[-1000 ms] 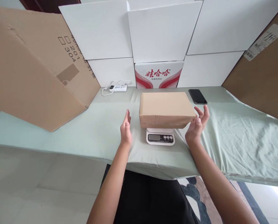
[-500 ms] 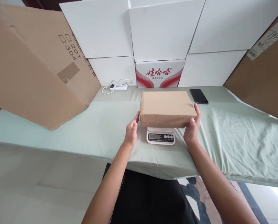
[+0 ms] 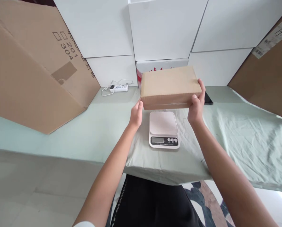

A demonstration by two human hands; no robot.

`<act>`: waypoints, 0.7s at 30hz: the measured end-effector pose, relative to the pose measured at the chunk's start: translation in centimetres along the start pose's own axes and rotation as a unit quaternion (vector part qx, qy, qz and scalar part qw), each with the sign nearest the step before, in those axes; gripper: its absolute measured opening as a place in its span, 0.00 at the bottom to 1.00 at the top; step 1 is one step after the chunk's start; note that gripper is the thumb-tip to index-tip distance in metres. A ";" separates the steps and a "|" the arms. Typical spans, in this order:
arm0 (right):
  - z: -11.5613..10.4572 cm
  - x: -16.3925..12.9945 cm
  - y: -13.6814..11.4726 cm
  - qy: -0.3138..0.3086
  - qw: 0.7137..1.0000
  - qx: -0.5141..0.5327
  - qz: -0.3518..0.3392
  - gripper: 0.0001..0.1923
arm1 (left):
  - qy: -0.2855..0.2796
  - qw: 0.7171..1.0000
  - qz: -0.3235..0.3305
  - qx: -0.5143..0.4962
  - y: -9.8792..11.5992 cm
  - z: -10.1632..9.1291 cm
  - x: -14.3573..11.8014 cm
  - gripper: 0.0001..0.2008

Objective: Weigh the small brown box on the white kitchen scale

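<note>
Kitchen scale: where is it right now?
Head view, centre: the kitchen scale sits bare on the green cloth near the table's front edge, between the left hand and right hand, below the lifted cardboard box.

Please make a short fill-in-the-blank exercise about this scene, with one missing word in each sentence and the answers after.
1. Both hands, the left hand and the right hand, hold a brown cardboard ____ above the table.
2. The white scale under the box has ____ on its platform.
3. The table is covered with a pale ____ cloth.
4. The white power strip lies to the ____ of the box.

Answers: box; nothing; green; left
</note>
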State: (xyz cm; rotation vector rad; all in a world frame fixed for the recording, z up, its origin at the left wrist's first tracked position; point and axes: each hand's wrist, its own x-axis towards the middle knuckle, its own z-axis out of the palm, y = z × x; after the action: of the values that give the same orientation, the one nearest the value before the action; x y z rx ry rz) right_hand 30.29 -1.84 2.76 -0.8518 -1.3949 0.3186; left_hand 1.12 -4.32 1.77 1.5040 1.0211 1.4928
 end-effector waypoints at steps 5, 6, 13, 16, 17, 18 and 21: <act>1.9 -0.8 4.4 0.026 0.999 0.023 0.041 0.43 | 0.004 0.999 -0.036 -0.001 -3.3 1.3 1.8 0.47; 2.0 -1.2 5.0 0.026 0.998 0.025 0.053 0.44 | 0.004 0.999 -0.044 -0.003 -3.8 1.4 1.8 0.46; 2.4 -1.9 6.2 0.018 0.993 0.048 0.104 0.47 | -0.002 0.997 -0.069 -0.033 -5.1 1.3 1.7 0.42; 2.5 -1.9 6.0 0.013 0.992 0.047 0.119 0.46 | 0.001 0.996 -0.080 -0.038 -5.6 1.4 1.9 0.42; 2.5 -2.0 6.0 0.010 0.992 0.046 0.119 0.45 | 0.001 0.996 -0.082 -0.040 -5.7 1.4 1.9 0.42; 2.5 -2.0 6.0 0.005 0.992 0.044 0.118 0.45 | 0.002 0.996 -0.083 -0.041 -5.8 1.4 1.9 0.42; 2.5 -2.1 6.2 0.000 0.992 0.040 0.121 0.45 | 0.002 0.995 -0.088 -0.040 -6.1 1.3 2.0 0.42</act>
State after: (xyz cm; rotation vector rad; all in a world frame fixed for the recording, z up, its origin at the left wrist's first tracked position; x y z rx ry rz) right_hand 29.30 1.77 -3.09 -0.9566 -1.2703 0.5568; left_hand 2.32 -0.14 -3.14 1.3188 1.0554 1.3965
